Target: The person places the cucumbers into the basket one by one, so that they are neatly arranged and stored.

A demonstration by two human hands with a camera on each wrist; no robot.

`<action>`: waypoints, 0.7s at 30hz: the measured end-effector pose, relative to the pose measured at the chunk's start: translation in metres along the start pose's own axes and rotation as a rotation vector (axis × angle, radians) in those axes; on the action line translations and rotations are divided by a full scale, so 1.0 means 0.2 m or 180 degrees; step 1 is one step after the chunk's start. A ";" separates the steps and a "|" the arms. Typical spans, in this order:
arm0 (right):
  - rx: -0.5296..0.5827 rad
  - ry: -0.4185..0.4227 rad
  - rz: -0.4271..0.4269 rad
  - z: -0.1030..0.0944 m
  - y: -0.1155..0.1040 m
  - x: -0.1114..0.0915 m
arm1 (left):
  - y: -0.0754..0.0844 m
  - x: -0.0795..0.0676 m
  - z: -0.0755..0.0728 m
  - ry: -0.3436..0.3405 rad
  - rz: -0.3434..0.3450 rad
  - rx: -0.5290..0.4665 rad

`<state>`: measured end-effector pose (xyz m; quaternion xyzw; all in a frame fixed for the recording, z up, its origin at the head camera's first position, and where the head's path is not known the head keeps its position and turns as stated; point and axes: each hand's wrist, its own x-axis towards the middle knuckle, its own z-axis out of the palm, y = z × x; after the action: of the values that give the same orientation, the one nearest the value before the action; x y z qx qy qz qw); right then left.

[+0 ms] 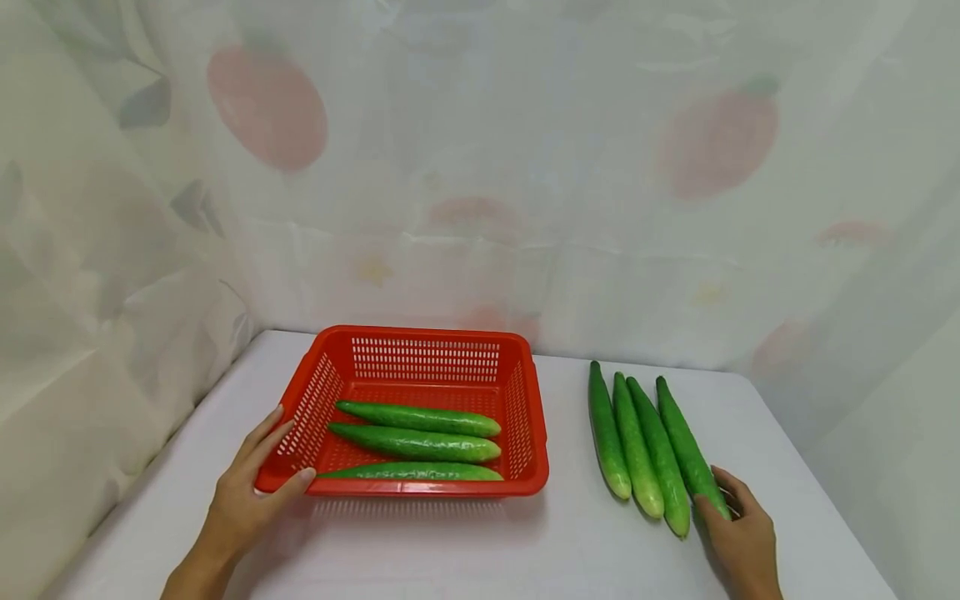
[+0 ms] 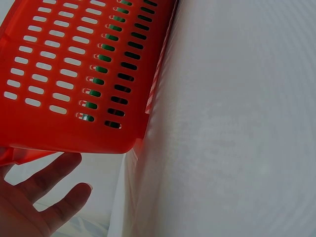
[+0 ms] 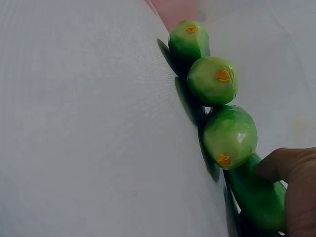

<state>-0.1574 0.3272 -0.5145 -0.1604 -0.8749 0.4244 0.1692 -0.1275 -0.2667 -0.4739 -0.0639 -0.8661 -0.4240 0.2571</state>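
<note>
My left hand rests at the front left corner of a red plastic basket, thumb over the front rim and other fingers spread along the left rim. In the left wrist view, two extended fingers show beside the basket's slotted wall. Three green cucumbers lie crosswise in the basket, the nearest partly hidden by the front rim. Over on the right, my right hand grips the near end of the rightmost cucumber, thumb on its left side and fingers on its right. That end is partly covered by the hand.
Left of the gripped cucumber, three more cucumbers lie side by side, including the leftmost one, their pale ends toward me. Everything stands on a white-covered table. A printed curtain hangs behind and at both sides.
</note>
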 end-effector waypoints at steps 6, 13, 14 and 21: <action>-0.0095 0.0201 0.0180 0.01 0.02 0.00 | 0.01 0.00 0.00 -0.0002 0.0025 -0.0011; 0.0101 0.0642 0.0419 0.01 0.02 -0.01 | 0.01 0.00 0.00 -0.0015 0.0016 0.0014; 0.0144 0.0684 0.0457 0.00 0.02 -0.01 | 0.01 0.00 0.00 -0.0011 0.0021 0.0012; 0.0390 0.0812 0.0830 -0.03 0.02 0.01 | 0.01 0.00 0.00 0.0019 0.0053 -0.0026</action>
<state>-0.1558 0.3332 -0.5136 -0.3143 -0.7908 0.4714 0.2318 -0.1269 -0.2662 -0.4728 -0.0709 -0.8630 -0.4255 0.2629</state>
